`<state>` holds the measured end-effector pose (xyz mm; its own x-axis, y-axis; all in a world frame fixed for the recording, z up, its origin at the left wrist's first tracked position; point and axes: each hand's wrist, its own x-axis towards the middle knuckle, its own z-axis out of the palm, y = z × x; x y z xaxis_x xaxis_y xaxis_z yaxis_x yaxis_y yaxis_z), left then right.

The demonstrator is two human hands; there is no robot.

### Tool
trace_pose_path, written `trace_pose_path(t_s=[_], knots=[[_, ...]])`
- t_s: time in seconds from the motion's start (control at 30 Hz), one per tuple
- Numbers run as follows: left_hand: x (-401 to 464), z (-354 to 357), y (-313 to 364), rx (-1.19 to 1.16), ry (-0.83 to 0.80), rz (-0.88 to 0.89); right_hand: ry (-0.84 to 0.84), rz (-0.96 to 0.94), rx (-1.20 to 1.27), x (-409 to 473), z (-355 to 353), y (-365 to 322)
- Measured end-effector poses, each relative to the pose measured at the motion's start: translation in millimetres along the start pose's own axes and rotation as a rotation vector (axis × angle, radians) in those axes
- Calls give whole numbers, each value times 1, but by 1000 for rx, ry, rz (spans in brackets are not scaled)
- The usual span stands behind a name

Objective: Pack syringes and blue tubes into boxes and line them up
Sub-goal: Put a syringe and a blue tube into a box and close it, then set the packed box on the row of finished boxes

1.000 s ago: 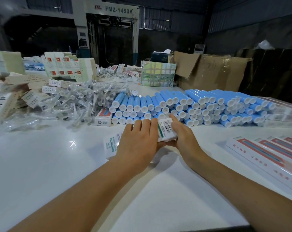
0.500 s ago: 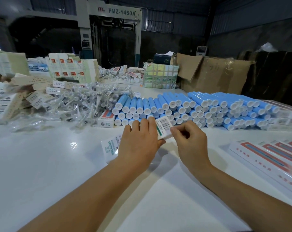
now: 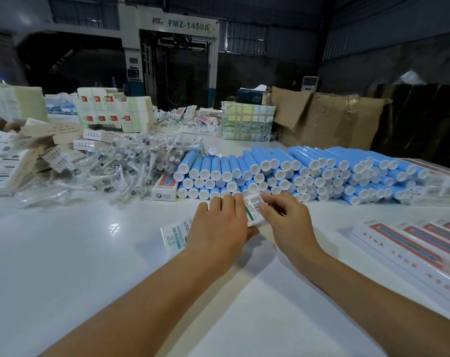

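Two bare forearms reach forward over the white surface (image 3: 64,253) and meet at one small white box (image 3: 253,210). The left hand (image 3: 218,228) lies over the box with its fingers wrapped across the top and its thumb under the right end, gripping it. The right hand (image 3: 288,220) has curled fingers, and its fingertips pinch the end flap with the barcode. The box rests low over the surface, just in front of the blue tubes, and its printed left end sticks out beyond the left hand.

To the right, near the edge, flat white packs with red stripes (image 3: 412,243) lie side by side. Just beyond the hands, the blue tubes (image 3: 296,173) with white caps are stacked in a long row, caps facing the person. One small red and white box (image 3: 164,188) sits touching the left end of that stack. Left of it spreads a heap of syringes in clear wrappers (image 3: 110,163), with folded cartons (image 3: 51,148) piled further left. Behind them stand upright stacks of flat cartons (image 3: 115,112), a patterned box (image 3: 247,122) and a large brown cardboard box (image 3: 329,117). Farthest back is a grey machine (image 3: 172,60) marked FMZ-1450A.
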<state>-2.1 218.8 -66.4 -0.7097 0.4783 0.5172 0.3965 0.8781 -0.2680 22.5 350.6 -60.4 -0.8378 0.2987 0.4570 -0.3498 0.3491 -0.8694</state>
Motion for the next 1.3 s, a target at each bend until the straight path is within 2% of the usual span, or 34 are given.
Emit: trace_pose_path(t_s=[0.07, 0.13, 0.2, 0.27, 0.3, 0.37, 0.43, 0.5, 0.57, 0.7, 0.83, 1.03, 1.2, 1.3], knots=[[5, -5, -5, -85, 1, -39, -19, 16, 65, 2, 0, -1], [13, -12, -13, -321, 33, -143, 18, 9, 187, 2, 0, -4], [19, -25, -20, -874, 88, -323, 8, 1, 242, 0, 0, -8], [23, -35, -25, -1535, 166, -519, -102, -14, 172, -4, 3, -8], [23, -37, -26, -1782, 150, -633, -185, -15, 131, -7, 6, -8], [23, -35, -25, -2147, 84, -802, -344, -11, 87, -11, 12, -9], [23, -30, -24, -2299, 66, -914, -408, -31, 44, -13, 17, -7], [24, -26, -23, -2332, 60, -951, -383, -34, 16, -11, 19, -4], [24, -21, -22, -2321, 58, -899, -351, -41, -2, -9, 17, 0], [19, -10, -18, -2013, 16, -778, -294, -78, -114, -5, 10, -8], [17, 2, -22, -1824, -61, -780, -237, -232, -430, 3, -17, -31], [16, 16, -28, -1747, -143, -749, -251, -430, -934, -15, -93, -47], [18, 29, -34, -1736, -210, -739, -299, -129, -1331, -54, -177, -4], [22, 44, -41, -1706, -259, -745, -198, 12, -1345, -58, -221, 17]])
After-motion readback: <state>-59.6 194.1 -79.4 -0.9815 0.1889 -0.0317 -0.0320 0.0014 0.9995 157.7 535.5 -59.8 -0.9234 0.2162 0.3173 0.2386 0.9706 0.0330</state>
